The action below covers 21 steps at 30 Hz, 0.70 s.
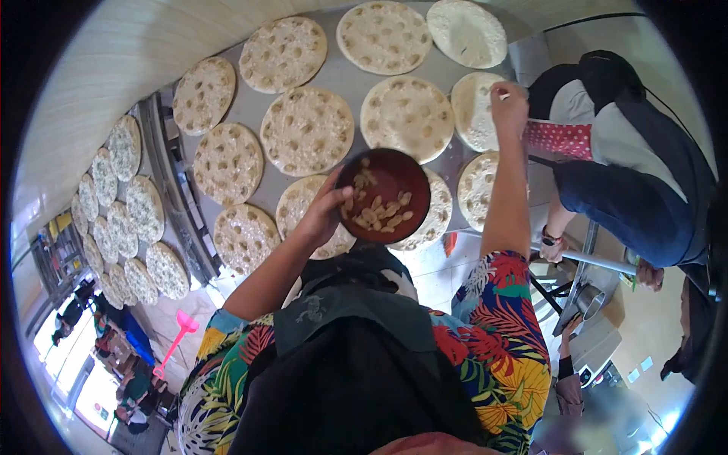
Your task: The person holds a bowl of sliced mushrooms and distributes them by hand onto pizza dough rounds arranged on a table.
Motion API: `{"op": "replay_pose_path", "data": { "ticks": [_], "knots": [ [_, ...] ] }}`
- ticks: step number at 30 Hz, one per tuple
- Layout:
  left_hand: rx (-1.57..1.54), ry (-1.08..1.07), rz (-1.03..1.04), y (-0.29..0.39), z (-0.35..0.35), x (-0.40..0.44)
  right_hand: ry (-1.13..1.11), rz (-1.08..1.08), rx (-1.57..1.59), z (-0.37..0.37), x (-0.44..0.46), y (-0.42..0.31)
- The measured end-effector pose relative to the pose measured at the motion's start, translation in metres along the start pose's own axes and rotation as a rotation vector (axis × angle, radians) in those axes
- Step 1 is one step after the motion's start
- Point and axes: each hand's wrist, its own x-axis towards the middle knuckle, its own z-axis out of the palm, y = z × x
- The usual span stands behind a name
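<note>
My left hand (324, 210) grips the rim of a dark reddish-brown bowl (383, 178), its thumb over the edge. Inside lie loose pale oval pieces (385, 212) that look like nuts. Above a flat dough round (474, 114) at the right, my right hand (510, 111) is closed, fingers pinched together; a small whitish bit shows at the fingertips, too small to name. Beside it, another dough round (409, 117) carries brownish oval pieces pressed into its surface. The dough round (468, 34) at the far right corner shows a plain floury top.
Several more topped dough rounds (307, 129) cover the grey table (334, 76). Left of it, a second surface holds seeded-looking rounds (145, 208). At the right, a person (644, 167) stands close, hands on a metal bar (595, 258). A pink scoop-like tool (182, 326) is at lower left.
</note>
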Motion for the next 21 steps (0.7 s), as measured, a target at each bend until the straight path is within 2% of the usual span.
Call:
{"op": "replay_pose_path", "data": {
  "ticks": [1, 3, 5, 8, 10, 12, 15, 20, 21],
  "knots": [
    [0.003, 0.014, -0.006, 0.001, -0.001, -0.001, -0.010, 0.006, 0.009, -0.014, -0.001, -0.022],
    [0.013, 0.017, -0.004, 0.009, 0.000, 0.001, -0.084, 0.093, 0.438, -0.058, -0.014, -0.088],
    [0.048, -0.008, 0.031, 0.010, -0.003, 0.004, -0.251, 0.073, 0.616, -0.094, -0.039, -0.141],
    [0.118, -0.039, 0.040, 0.025, 0.009, -0.004, -0.565, -0.023, 0.670, -0.123, -0.081, -0.196],
    [0.161, -0.043, 0.052, 0.026, 0.008, -0.012, -0.696, -0.157, 0.593, -0.126, -0.109, -0.221],
    [0.213, -0.028, 0.043, 0.029, 0.006, -0.022, -0.782, -0.227, 0.365, -0.128, -0.134, -0.241],
    [0.272, -0.033, 0.081, 0.035, 0.004, -0.044, -0.748, -0.260, 0.268, -0.125, -0.172, -0.266],
    [0.303, -0.078, 0.141, 0.040, -0.018, -0.077, -0.774, -0.330, 0.337, -0.135, -0.209, -0.309],
    [0.306, -0.085, 0.144, 0.042, -0.021, -0.084, -0.786, -0.277, 0.364, -0.141, -0.213, -0.318]
  ]
}}
